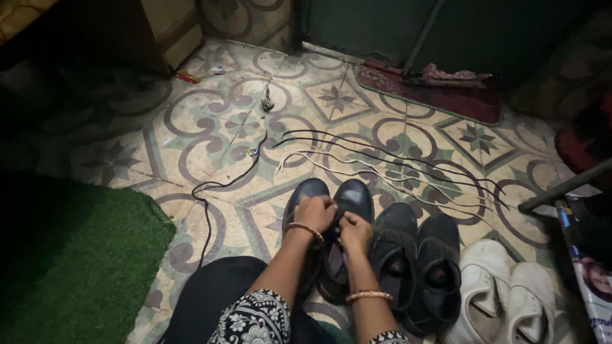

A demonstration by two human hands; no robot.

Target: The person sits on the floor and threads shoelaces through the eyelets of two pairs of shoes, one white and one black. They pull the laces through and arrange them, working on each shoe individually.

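Black shoe (349, 210) being gripped over its laces by left hand (315, 212) and right hand (355, 232), fingers curled tight.

Floor: patterned tiles (210, 121), cream with purple scrollwork and green stars. Green turf mat (70, 255) at left. Dark red doormat (440, 92) before a dark green door (484, 32). Wooden furniture (172, 28) upper left. Light dim, corners shadowed

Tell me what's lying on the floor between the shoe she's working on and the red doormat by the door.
In the head view, loose laces, black and white, lie stretched across the patterned tiles between the black shoe under both hands and the red mat.
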